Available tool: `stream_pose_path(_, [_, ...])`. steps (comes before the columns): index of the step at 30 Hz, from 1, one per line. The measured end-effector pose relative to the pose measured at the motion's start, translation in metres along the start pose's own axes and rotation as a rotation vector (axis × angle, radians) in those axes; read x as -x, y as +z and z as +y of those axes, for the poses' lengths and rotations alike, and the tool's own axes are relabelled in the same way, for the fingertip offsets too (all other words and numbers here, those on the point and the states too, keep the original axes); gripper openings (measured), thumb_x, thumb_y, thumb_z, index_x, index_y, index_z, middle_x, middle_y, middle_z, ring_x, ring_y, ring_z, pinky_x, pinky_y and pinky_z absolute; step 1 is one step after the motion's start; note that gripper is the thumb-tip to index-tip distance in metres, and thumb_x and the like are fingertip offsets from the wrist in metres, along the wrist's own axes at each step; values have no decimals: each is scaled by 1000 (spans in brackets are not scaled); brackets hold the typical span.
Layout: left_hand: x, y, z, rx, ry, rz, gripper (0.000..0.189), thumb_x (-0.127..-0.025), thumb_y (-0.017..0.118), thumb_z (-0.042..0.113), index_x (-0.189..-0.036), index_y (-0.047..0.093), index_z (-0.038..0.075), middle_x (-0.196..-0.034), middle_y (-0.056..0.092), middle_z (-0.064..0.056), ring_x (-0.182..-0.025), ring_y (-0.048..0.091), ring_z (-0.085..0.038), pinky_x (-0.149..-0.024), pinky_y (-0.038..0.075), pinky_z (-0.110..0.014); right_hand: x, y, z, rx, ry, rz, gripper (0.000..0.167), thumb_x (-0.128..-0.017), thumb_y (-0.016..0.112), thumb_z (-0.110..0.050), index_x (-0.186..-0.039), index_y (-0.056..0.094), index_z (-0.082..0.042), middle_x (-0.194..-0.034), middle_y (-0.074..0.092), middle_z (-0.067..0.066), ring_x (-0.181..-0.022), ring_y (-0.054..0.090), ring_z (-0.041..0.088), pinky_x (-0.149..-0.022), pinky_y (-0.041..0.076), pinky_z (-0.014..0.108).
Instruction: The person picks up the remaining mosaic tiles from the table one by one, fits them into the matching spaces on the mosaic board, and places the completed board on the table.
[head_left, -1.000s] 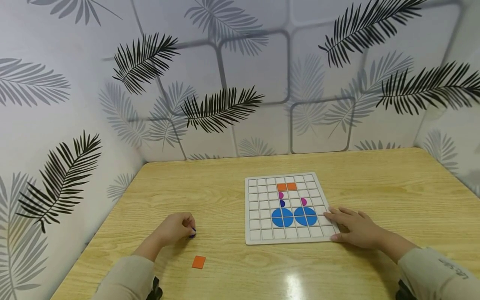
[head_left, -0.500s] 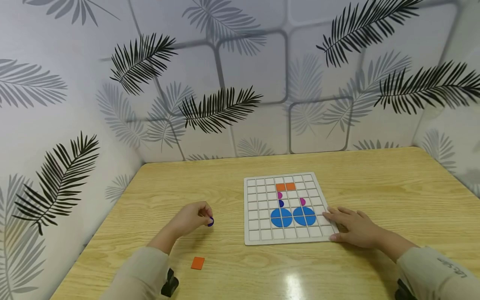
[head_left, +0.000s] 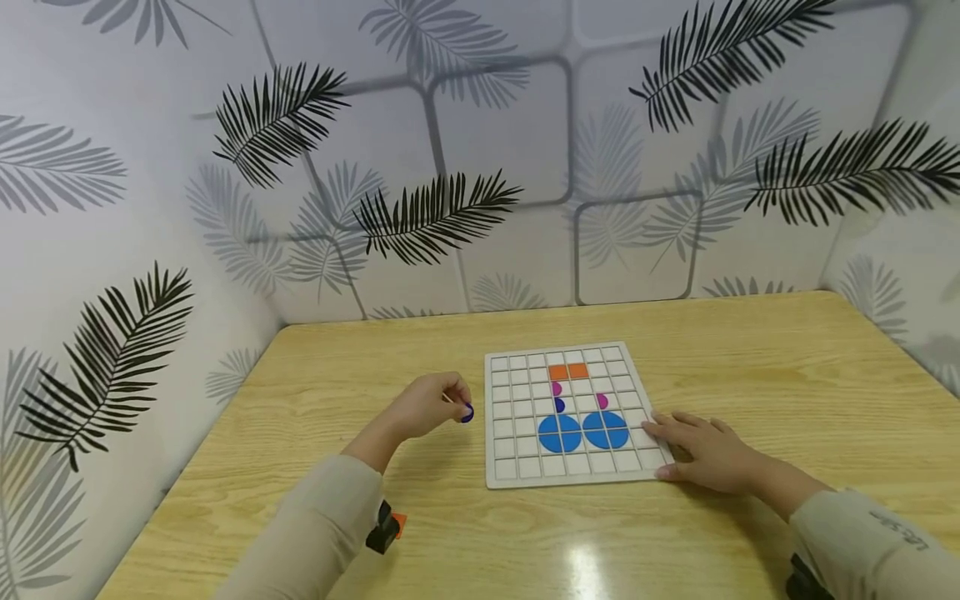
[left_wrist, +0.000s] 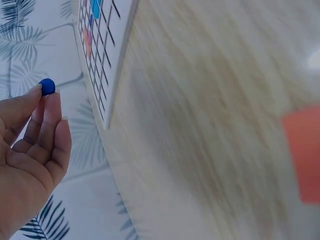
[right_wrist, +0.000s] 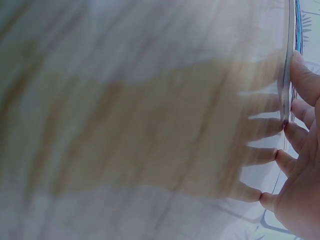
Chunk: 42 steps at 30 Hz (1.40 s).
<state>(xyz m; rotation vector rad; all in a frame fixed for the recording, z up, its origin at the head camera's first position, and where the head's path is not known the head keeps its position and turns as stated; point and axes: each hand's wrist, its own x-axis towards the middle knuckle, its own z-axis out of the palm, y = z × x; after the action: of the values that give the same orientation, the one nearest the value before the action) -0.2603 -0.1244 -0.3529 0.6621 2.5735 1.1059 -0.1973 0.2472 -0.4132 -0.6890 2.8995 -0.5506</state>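
Observation:
Between thumb and fingertips my left hand (head_left: 426, 407) pinches a small dark blue half-round piece (head_left: 467, 413), raised above the table just left of the board. In the left wrist view the same blue piece (left_wrist: 47, 87) sticks out past the fingertips. The white grid board (head_left: 504, 448) lies flat and bears two blue discs made of quarter pieces, two orange squares, two magenta half-rounds and one dark blue half-round. My right hand (head_left: 708, 454) rests with spread fingers at the board's right edge; in the right wrist view its fingertips (right_wrist: 295, 131) meet the tabletop beside that edge.
A loose orange square (head_left: 401, 522) lies on the wooden table (head_left: 375, 358) near the front, partly covered by the black wrist strap (head_left: 382, 529) on the left arm. Behind the table stands a leaf-patterned wall (head_left: 517, 242).
My left hand has moved right and away from me, carrying the blue half-round piece from near the orange square to the board's left side. The right hand has stayed at the board's edge.

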Motion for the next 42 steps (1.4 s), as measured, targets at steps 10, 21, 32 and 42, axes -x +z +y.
stream_pose_path(10, [-31,19,17,37,20,-8,4,-82,57,5,-85,55,4,-77,55,-3,-72,57,-18,-64,44,-27,-2,0,0,7,1,3,70,-76,52,-53,-128,42,-8,-131,34,20,-117,26,42,-84,14,64])
stream_pose_path(21, [-61,45,32,19,42,-23,5,-84,55,7,-88,58,8,-78,55,0,-75,56,-17,-63,42,-24,-1,1,1,28,-19,22,68,-76,52,-52,-127,42,-8,-131,34,20,-117,27,42,-84,15,64])
stream_pose_path(32, [-84,65,43,31,44,-20,6,-84,55,7,-88,59,6,-80,58,0,-75,56,-12,-65,42,-24,-1,0,-2,17,-9,-2,69,-76,53,-52,-127,42,-7,-131,34,20,-117,27,42,-84,15,65])
stream_pose_path(42, [-106,77,58,-9,39,11,5,-84,54,7,-86,58,10,-82,56,3,-69,48,-11,-56,40,-20,-2,-1,-1,6,8,-22,69,-76,53,-52,-128,41,-8,-132,33,19,-118,25,42,-84,14,65])
